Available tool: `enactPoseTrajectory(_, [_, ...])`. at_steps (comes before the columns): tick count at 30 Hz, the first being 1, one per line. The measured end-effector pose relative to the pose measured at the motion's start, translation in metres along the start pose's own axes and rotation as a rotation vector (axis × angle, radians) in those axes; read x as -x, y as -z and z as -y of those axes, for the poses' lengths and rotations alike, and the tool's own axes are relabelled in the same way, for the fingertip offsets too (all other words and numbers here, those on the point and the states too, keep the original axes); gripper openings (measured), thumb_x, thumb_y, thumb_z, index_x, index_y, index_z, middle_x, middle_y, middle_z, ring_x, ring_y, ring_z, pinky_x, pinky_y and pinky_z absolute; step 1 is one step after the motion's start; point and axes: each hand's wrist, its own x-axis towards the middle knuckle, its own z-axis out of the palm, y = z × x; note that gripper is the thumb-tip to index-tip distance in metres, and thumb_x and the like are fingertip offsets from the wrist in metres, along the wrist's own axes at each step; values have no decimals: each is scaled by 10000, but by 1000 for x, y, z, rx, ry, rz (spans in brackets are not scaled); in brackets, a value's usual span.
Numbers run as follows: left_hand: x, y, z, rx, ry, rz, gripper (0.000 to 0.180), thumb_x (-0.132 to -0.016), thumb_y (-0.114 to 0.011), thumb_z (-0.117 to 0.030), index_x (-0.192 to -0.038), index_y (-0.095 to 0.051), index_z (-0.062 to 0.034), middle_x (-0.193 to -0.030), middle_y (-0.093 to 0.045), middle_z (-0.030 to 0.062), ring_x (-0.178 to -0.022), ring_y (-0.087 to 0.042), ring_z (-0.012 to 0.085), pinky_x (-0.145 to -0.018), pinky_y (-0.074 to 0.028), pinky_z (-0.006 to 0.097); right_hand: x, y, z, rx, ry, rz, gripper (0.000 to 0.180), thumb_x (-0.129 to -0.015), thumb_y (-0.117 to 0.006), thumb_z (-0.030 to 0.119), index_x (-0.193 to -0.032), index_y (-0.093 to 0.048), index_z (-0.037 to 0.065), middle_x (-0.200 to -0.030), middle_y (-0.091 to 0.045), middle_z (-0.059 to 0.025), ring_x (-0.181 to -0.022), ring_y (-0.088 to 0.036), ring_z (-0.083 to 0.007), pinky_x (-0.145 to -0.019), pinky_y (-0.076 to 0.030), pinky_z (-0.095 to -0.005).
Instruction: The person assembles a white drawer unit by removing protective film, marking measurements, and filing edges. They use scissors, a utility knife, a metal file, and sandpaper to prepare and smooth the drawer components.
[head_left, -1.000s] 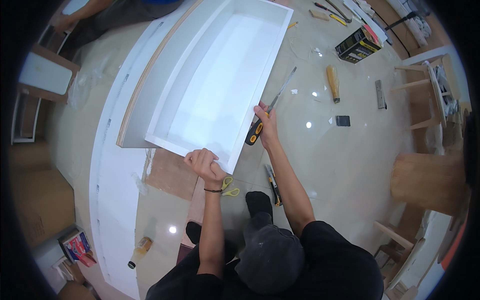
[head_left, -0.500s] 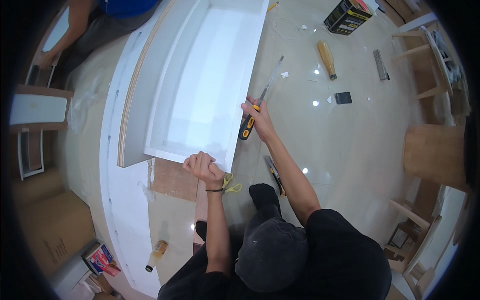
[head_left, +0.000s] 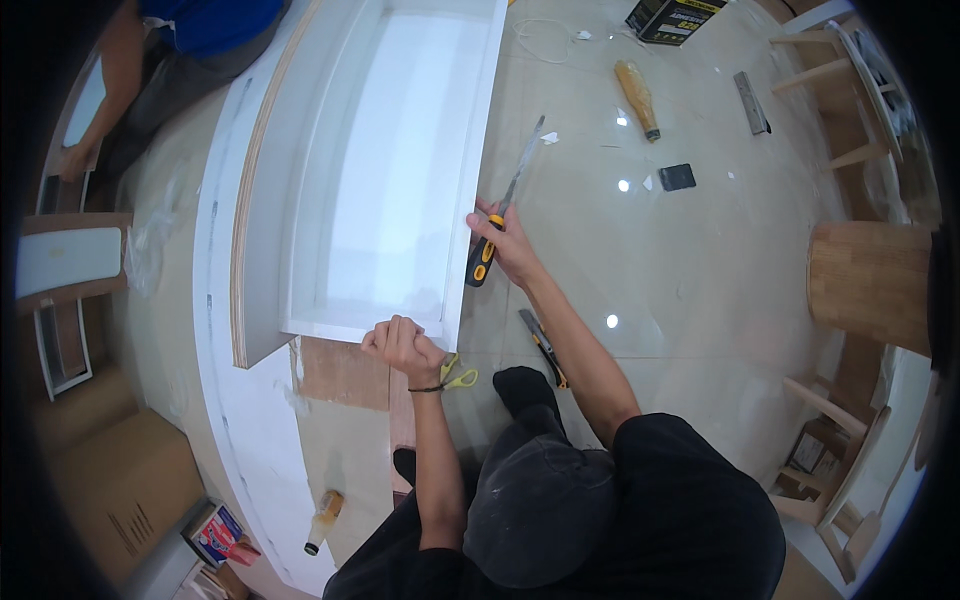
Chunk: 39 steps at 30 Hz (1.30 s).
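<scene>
A long white box (head_left: pixel 385 200), open side up, lies ahead of the person and a little to the left, running from the top edge of the view down to the hands. A layered wood edge shows along its left side, and its long right side slants slightly. The left hand (head_left: pixel 402 346) is at the near right end of the box, its fingers curled in together over the rim; a thin dark band (head_left: pixel 425 388) circles that wrist. The right hand (head_left: pixel 511 246) is just beside the long right side, its fingers closed around a file (head_left: pixel 484 256) where the black and yellow handle meets the grey blade. The blade points up and to the right, away from the person, and the thumb lies near the box; the far fingers are partly hidden, so whether they touch its side cannot be told. A white board (head_left: pixel 235 350) with a curved look lies along the left of the box, and a brown board (head_left: pixel 343 372) shows below its near end. On the floor (head_left: pixel 700 300), scissors (head_left: pixel 463 378) with yellow-green handles lie by the left wrist, and a cutter knife (head_left: pixel 544 350) lies beside the right forearm. Farther right are an amber bottle (head_left: pixel 637 98) lying on its side, a small black square (head_left: pixel 677 177) and a grey metal bar (head_left: pixel 749 103)
</scene>
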Motion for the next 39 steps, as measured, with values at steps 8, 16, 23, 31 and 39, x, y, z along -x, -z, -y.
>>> enactPoseTrajectory(8, [-43,9,-52,159,273,312,97,-820,-579,-105,-871,-575,-22,-794,-545,113,-783,-550,318,-761,-397,435,11,0,-7,-49,-27,-203,368,-1041,-541,416,-1057,-481,54,-1143,-613,-127,-936,-628,-155,-747,-562,-325])
enactPoseTrajectory(16, [-77,-38,-78,-29,216,582,499,-997,-591,-295,-1361,-482,29,-1171,-642,274,-1045,-638,431,-864,-518,472,22,2,-8,390,305,-258,380,-1095,-390,380,-1077,-556,39,-682,-472,-1,-528,-468,-82,-492,-414,-270])
enactPoseTrajectory(23, [-70,-43,-77,118,260,593,423,-1060,-438,-228,-1363,-445,67,-1157,-614,310,-1007,-616,492,-837,-507,512,-2,-17,13,483,400,-243,326,-1080,-419,315,-1138,-532,15,-725,-618,-186,-667,-635,-355,-635,-478,-447])
enactPoseTrajectory(31, [-68,-45,-71,229,314,614,466,-1068,-405,-248,-1407,-416,72,-1298,-550,341,-1142,-565,507,-954,-479,493,10,-16,-4,712,418,-258,246,-1060,-450,267,-1085,-511,30,-758,-613,-265,-729,-610,-470,-642,-454,-532])
enactPoseTrajectory(39, [-71,-36,-43,699,496,829,620,-1066,-428,-287,-1550,-246,55,-1599,-308,241,-1489,-287,342,-1210,-228,376,97,-15,-27,782,334,-129,217,-1051,-472,232,-1095,-485,20,-770,-598,-315,-773,-590,-533,-638,-424,-586])
